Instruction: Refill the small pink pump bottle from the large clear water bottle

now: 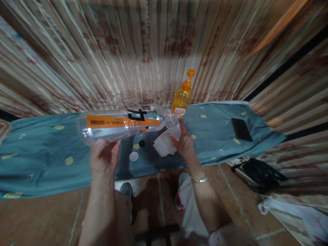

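Observation:
A large clear plastic bottle [123, 123] with an orange and silver label lies on its side in the air above the cloth. My left hand [104, 153] is closed around its base end from below. At the bottle's neck, my right hand [185, 143] pinches a small clear plastic cup-like piece [175, 128]; whether the neck sits inside it or only meets it, I cannot tell. Beneath that piece is a crumpled white tissue [164, 143], close to my right fingers. A white round lid [133, 156] and a small black cap [141, 143] lie between my hands.
Behind the bottle's neck stands an orange pump bottle [181, 100]. A phone [241, 130] rests at the right of the narrow table with its blue-green cloth [51, 153]. Patterned curtains [123, 51] hang behind. On the floor at right is a black bag [261, 174].

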The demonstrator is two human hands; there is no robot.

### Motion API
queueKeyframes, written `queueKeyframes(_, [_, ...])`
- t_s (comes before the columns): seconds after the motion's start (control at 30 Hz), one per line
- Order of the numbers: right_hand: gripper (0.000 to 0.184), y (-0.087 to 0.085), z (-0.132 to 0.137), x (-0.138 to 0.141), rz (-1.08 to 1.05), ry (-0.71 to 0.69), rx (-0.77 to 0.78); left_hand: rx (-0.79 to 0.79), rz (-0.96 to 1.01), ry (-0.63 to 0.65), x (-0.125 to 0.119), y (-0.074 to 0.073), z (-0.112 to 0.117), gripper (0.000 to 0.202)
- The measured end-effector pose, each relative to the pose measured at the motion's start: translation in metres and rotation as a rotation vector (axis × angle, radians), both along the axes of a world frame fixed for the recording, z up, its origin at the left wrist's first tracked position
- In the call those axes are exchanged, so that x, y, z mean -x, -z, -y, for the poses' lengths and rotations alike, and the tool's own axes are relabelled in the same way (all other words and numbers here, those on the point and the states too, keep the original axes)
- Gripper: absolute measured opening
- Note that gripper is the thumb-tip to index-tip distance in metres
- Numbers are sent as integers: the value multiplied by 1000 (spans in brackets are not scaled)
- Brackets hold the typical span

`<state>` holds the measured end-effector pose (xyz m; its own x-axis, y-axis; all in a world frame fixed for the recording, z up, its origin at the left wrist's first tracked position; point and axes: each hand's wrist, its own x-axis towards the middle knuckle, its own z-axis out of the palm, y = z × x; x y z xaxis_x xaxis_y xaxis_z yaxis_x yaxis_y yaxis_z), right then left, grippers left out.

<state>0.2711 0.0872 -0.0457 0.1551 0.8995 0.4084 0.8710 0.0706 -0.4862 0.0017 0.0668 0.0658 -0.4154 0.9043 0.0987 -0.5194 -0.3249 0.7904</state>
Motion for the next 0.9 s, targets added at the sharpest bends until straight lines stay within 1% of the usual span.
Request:
queueKeyframes(0.23, [62, 1, 0, 1, -41, 2, -27, 16, 3, -16, 1, 2, -2, 55])
queueKeyframes(0.43, [64, 2, 0, -1, -59, -15, -32, 18, 9, -18, 4, 5, -2, 48])
queueKeyframes(0.63, [60, 1, 0, 0, -24, -10, -63, 4, 14, -20, 2, 5, -2, 45])
queueKeyframes(0.9, [60, 3, 0, 1, 29, 12, -61, -1, 5, -6, 3, 5, -2, 45])
